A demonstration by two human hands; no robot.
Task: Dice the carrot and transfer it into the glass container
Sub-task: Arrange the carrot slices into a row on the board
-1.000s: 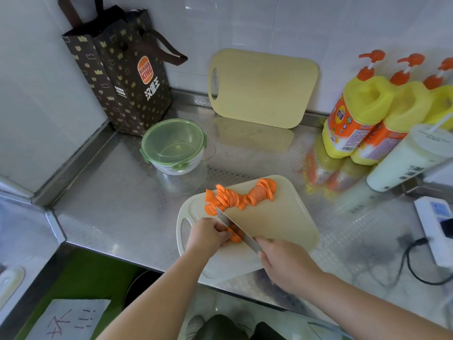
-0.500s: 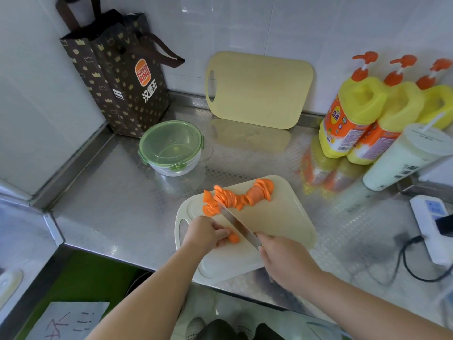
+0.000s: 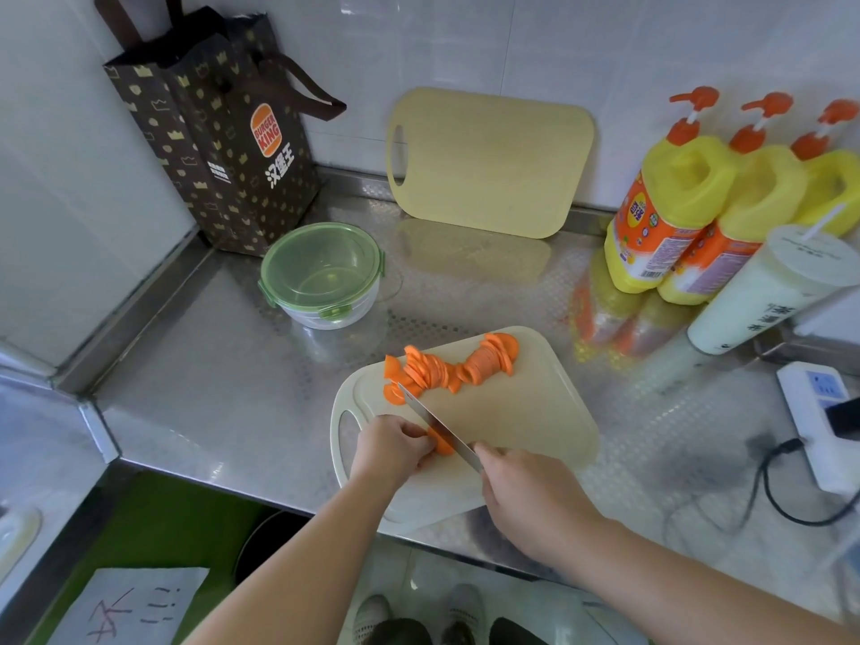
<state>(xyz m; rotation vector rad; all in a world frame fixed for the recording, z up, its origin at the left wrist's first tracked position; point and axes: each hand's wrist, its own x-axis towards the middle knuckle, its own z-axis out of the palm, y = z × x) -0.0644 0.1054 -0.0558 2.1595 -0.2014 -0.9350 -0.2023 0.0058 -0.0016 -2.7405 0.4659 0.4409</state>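
Beneath the right hand (image 3: pixel 526 495), the cutting board (image 3: pixel 535 412) is smooth matt plastic; the counter (image 3: pixel 209 388) is glossy embossed steel. Beyond the left hand (image 3: pixel 391 446), the glass container (image 3: pixel 328 317) wears a translucent plastic lid (image 3: pixel 321 267).

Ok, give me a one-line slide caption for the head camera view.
Left hand steadies a carrot piece while the right hand slices it with a knife on the cutting board.

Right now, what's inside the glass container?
Nothing visible: the glass container looks empty through its closed green lid. The carrot slices lie on the cutting board. The tinted lid could hide residue.
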